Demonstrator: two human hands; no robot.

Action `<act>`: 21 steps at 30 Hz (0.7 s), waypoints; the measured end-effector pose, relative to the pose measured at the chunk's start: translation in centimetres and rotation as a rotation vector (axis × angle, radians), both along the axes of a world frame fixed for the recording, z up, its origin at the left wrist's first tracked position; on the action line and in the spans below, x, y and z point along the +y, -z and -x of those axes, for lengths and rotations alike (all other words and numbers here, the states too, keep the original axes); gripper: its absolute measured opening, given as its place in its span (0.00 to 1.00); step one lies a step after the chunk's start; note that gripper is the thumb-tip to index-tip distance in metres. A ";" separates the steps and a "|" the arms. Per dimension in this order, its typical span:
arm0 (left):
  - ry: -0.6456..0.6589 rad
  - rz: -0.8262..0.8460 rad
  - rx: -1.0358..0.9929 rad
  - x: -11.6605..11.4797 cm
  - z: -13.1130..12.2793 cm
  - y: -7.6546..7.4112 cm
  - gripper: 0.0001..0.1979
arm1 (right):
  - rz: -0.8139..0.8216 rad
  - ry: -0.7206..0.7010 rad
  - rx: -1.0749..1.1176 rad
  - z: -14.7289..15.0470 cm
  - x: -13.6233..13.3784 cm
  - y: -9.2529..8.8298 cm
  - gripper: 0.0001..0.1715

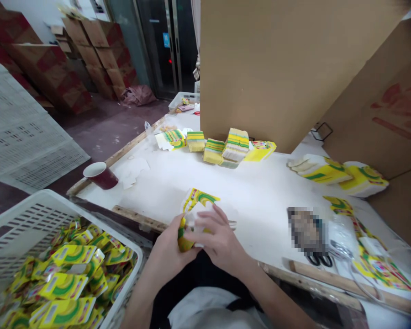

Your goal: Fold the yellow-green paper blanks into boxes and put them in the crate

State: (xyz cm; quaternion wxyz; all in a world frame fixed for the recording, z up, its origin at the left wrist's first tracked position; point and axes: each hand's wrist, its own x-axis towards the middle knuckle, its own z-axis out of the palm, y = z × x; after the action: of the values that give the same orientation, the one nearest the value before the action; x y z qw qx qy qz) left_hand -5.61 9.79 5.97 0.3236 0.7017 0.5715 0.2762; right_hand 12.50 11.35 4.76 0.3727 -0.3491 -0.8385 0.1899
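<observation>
My left hand (171, 246) is closed around a yellow-and-green printed card pack (184, 242) low over the table's near edge. My right hand (221, 235) meets it from the right. Its fingers are bent and slightly blurred over a whitish piece at the pack, and I cannot make out what they pinch. Just beyond the fingers, a yellow-and-green printed card (202, 197) lies on the white table (260, 196).
At left, a white plastic basket (137, 256) holds many yellow packs. A maroon cup (102, 176) stands near the table's left edge. Bundled card stacks (236, 144) line the back before a tall cardboard box (260, 68). Black-handled scissors (320, 260) lie at right.
</observation>
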 end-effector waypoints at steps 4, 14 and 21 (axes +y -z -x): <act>-0.073 -0.060 -0.030 -0.6 -1.4 1.4 0.27 | 0.404 0.133 0.525 0.5 -0.1 0.8 0.42; 0.015 -0.190 0.035 -0.6 -1.7 2.2 0.23 | 1.065 -0.138 0.807 2.6 0.3 2.0 0.25; -0.097 -0.121 -0.051 -0.1 -2.0 3.3 0.29 | 0.488 -0.121 0.362 1.9 -0.2 1.9 0.31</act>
State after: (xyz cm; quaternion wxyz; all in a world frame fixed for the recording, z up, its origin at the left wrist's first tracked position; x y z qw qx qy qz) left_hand -3.60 9.67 2.69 0.2814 0.6841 0.5786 0.3435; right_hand 10.60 11.14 2.88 0.4092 -0.3384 -0.7075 0.4663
